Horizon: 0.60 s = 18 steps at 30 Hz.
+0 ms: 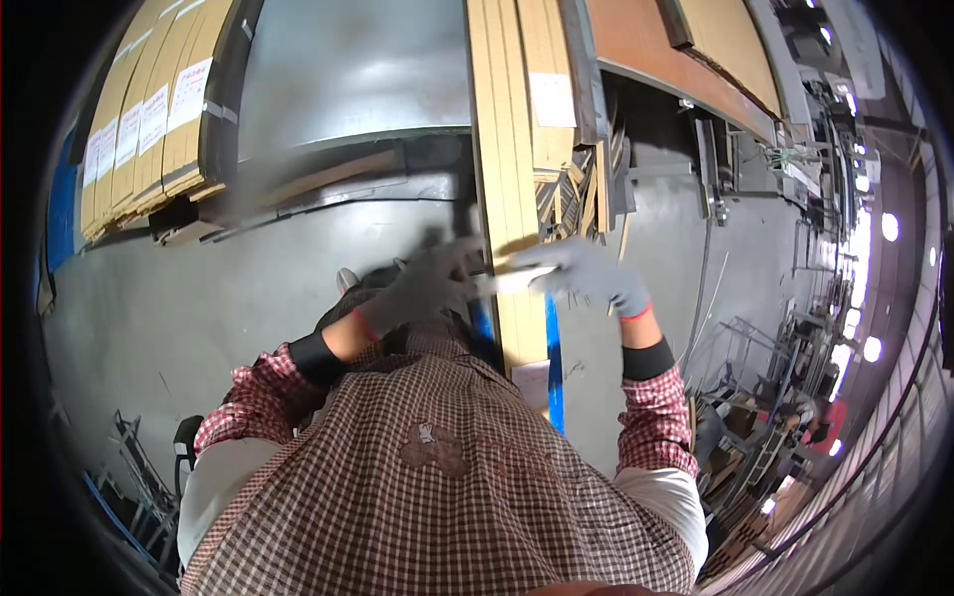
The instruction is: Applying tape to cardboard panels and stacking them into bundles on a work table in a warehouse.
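A short white strip, blurred by motion and perhaps paper or tape, spans the gap between my hands. It crosses just above a long stack of tan boards. My right hand, in a grey glove with a red cuff edge, pinches the strip's right end. On the other side, my left hand, gloved the same way, has its fingers closed at the strip's left end; they are smeared. A white label lies on the stack's near end, below my hands.
Strapped bundles of tan boards with labels stand at the far left, beside a grey metal surface. Offcuts lie piled right of the stack. A brown panel rests at the far right. Blue supports show under the stack.
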### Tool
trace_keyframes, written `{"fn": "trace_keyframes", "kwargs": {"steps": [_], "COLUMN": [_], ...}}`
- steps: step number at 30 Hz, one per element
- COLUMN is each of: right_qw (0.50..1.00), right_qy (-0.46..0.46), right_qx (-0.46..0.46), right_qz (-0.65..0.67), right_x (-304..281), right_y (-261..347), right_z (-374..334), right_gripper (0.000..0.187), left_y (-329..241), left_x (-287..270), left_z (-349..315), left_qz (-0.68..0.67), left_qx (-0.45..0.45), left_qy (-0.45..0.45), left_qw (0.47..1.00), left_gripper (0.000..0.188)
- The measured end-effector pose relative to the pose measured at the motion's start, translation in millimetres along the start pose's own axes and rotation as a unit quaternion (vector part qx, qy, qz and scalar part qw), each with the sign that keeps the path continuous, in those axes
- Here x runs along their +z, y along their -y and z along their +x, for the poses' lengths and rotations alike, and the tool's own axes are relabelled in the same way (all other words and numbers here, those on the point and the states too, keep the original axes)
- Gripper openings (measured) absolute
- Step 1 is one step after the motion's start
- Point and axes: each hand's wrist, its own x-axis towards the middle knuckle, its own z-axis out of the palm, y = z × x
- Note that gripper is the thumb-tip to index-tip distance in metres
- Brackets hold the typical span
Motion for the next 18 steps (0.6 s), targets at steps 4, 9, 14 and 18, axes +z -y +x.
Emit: {"fn": "trace_keyframes", "kwargs": {"steps": [4, 9, 14, 18], "right_qw": [0.971, 0.972, 0.841, 0.849], "right_qy": [-0.138, -0.233, -0.516, -0.366], "right_qx": [0.167, 0.027, 0.158, 0.32], "right_qz": [-0.102, 0.022, 0.043, -0.208], "right_x": [8.9, 45.0, 57.8, 113.2], "right_y": [-162.5, -207.4, -76.0, -29.3], "right_z": [-8.8, 68.3, 40.5, 48.2], "right_gripper": [0.021, 0.021, 0.074, 0.093], "left_y": [86.5, 261.3, 249.6, 163.2], "left_x": [46.0, 104.0, 59.6, -18.6], "left_z": [68.3, 153.5, 99.8, 57.8], "left_qz": [0.083, 0.261, 0.294, -0.052], "left_qx": [-0.045, 0.046, 0.064, -0.077], "left_qy": [-0.051, 0.246, 0.123, 0.169], "left_qw": [0.994, 0.932, 0.946, 0.981], "left_gripper": [0.061, 0.038, 0.035, 0.051]}}
